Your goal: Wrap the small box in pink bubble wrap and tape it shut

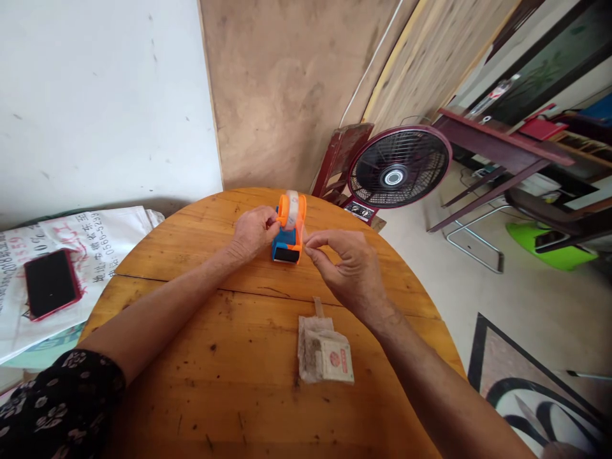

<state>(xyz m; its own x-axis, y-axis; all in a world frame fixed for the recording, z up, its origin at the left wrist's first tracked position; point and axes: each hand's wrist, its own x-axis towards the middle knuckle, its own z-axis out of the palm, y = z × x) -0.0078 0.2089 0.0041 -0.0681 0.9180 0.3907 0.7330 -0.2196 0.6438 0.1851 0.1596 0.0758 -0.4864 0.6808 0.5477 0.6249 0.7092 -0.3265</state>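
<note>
An orange and blue tape dispenser [287, 237] stands near the far side of the round wooden table, fitted with a roll of pale tape [292, 211]. My left hand [253, 234] is closed, with thumb and forefinger pinching the dispenser's left side by the roll. On the other side, my right hand [349, 264] holds thumb and forefinger together at the orange right edge; exactly what is between the fingertips is hard to see. Closer to me lies a small clear plastic packet [315, 350] containing a white square with a red print. A strip of tape [318, 307] sticks out from its top.
The wooden table [215, 382] has a curved edge. Left of it, a phone with a red rim [52, 284] rests on a printed white sack [109, 245]. A fan [399, 169] and a dark red chair [342, 153] stand behind to the right, beyond the table edge.
</note>
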